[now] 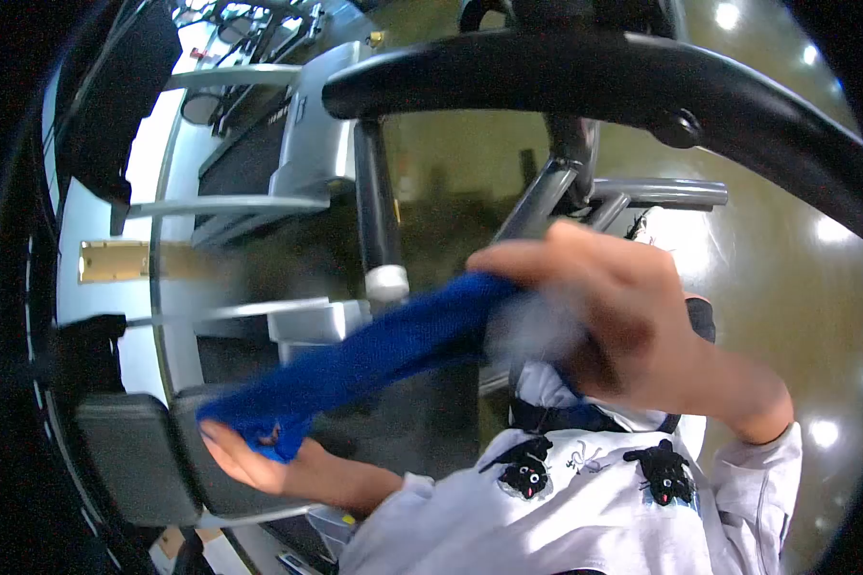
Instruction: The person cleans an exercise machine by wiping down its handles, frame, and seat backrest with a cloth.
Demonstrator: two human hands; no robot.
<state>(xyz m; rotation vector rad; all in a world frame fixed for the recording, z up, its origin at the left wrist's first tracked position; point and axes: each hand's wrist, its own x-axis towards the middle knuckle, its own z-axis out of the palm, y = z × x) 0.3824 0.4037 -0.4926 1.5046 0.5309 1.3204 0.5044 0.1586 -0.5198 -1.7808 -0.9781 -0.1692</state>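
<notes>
cloth (384, 353) is being clamped by left grip (264, 467) and, apparently, right grip (633, 302) | detail there being blurred | slip is being risked by uneven pull

1 blue cloth (384, 345) stretches bandlike from 8 to 2 o'clock, crumpled at 8; a blurred whitish object (535, 328) adjoins its 2 o'clock end.

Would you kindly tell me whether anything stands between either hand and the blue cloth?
Nothing visible does: the left hand holds one end of the blue cloth and the right hand the other. A blurred whitish patch, too unclear to identify, shows beside the right hand.
</notes>
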